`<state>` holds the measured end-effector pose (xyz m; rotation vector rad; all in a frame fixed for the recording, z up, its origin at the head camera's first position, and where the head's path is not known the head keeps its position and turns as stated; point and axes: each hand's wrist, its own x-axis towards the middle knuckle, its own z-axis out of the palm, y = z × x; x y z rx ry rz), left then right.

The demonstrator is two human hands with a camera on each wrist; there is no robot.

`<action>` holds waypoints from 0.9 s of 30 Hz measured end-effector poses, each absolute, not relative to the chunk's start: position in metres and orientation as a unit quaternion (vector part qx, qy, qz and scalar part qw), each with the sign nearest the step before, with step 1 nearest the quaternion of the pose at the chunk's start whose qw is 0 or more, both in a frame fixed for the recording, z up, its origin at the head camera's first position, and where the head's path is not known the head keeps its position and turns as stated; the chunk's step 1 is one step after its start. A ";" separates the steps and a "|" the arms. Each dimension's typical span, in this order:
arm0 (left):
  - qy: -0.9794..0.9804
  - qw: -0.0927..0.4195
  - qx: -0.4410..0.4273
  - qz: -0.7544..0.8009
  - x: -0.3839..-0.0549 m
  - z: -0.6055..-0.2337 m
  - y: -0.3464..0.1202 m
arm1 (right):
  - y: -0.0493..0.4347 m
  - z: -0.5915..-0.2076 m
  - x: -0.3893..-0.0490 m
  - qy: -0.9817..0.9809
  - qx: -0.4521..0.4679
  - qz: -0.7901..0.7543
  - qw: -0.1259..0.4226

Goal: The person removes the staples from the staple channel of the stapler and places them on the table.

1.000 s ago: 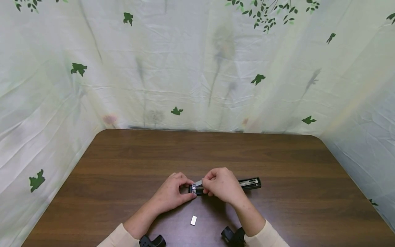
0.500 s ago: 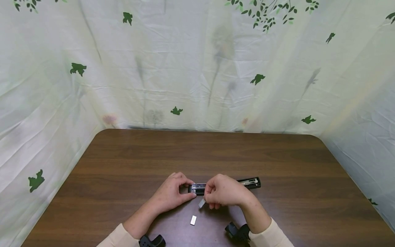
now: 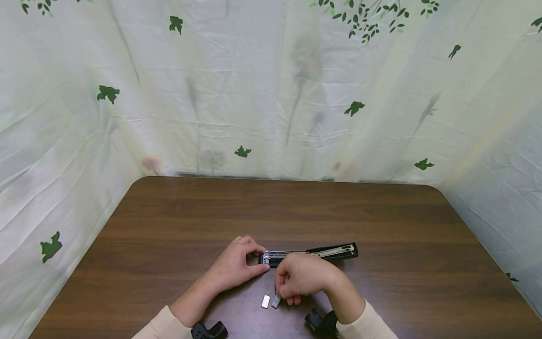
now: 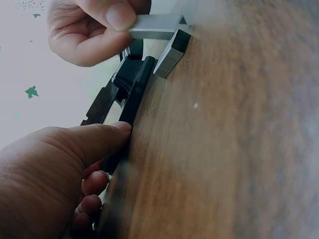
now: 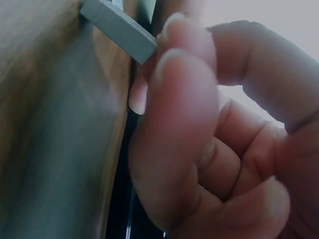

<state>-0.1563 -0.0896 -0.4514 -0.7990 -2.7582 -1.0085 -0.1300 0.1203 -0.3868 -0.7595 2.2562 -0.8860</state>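
Observation:
A black stapler [image 3: 332,253] lies on the table, folded open with its metal staple channel showing. My left hand [image 3: 235,264] grips one end of it between thumb and fingers. Nearer to me, my right hand [image 3: 306,278] pinches a short grey strip of staples [image 3: 276,301] between thumb and fingertips, low over the table. A second strip of staples [image 3: 265,302] lies just left of the held one. In the left wrist view, the held staple strip [image 4: 155,26] is close to the lying strip [image 4: 172,54]; whether they touch I cannot tell.
The brown wooden table [image 3: 203,212] extends around the hands. A white curtain [image 3: 262,94] with green leaf prints hangs behind it and along both sides. Black wrist-worn devices [image 3: 209,330] sit below both hands.
My right hand has drawn the staple strip out from over the stapler channel and brought it toward me, down beside the lying strip. My left hand has stayed on the stapler.

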 end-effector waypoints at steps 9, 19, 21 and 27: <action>-0.904 0.050 -0.266 -0.330 -0.156 -0.452 -0.089 | 0.118 -0.389 -0.129 0.865 -0.285 -0.300 0.285; -0.905 0.054 -0.266 -0.328 -0.156 -0.453 -0.089 | 0.118 -0.388 -0.128 0.881 -0.275 -0.275 0.271; -0.905 0.054 -0.266 -0.328 -0.156 -0.453 -0.089 | 0.118 -0.388 -0.129 0.881 -0.275 -0.276 0.269; -0.906 0.052 -0.265 -0.326 -0.156 -0.452 -0.089 | 0.122 -0.388 -0.131 0.878 -0.275 -0.288 0.264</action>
